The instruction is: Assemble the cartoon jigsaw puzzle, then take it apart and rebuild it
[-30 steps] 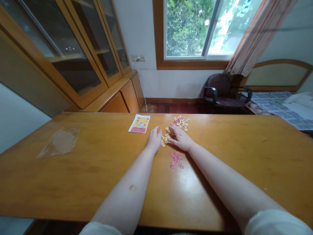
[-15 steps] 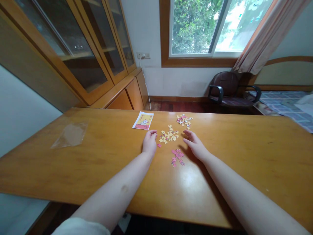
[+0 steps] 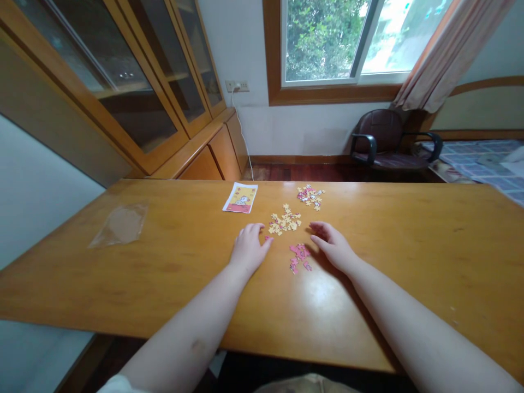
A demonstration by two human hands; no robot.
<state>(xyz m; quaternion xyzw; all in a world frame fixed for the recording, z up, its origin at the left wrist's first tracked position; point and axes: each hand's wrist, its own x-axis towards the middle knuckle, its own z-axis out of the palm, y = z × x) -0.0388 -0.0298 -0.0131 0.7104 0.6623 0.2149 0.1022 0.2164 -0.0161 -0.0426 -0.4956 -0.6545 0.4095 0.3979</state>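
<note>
Yellow jigsaw pieces (image 3: 284, 222) lie in a loose pile between my two hands. My left hand (image 3: 249, 248) is at the pile's left side, thumb and fingers apart, with a single pink piece (image 3: 267, 238) by its thumb; whether it touches that piece I cannot tell. On the other side, my right hand (image 3: 331, 244) hovers with curved, parted fingers and nothing visible in them. Pink jigsaw pieces (image 3: 300, 256) form a smaller group nearer to me. Farther back sits a mixed pile of pieces (image 3: 311, 196). A picture card (image 3: 240, 198) with a white animal lies beyond my left hand.
A clear plastic bag (image 3: 120, 225) lies flat on the left of the wooden table (image 3: 172, 273). Beyond the table are a glass-door cabinet (image 3: 164, 98), an office chair (image 3: 385, 139) and a bed (image 3: 487, 158).
My left hand has turned palm down and its thumb has spread away from the fingers, toward the single pink piece. My right hand stays almost in place. The view has tilted slightly downward.
</note>
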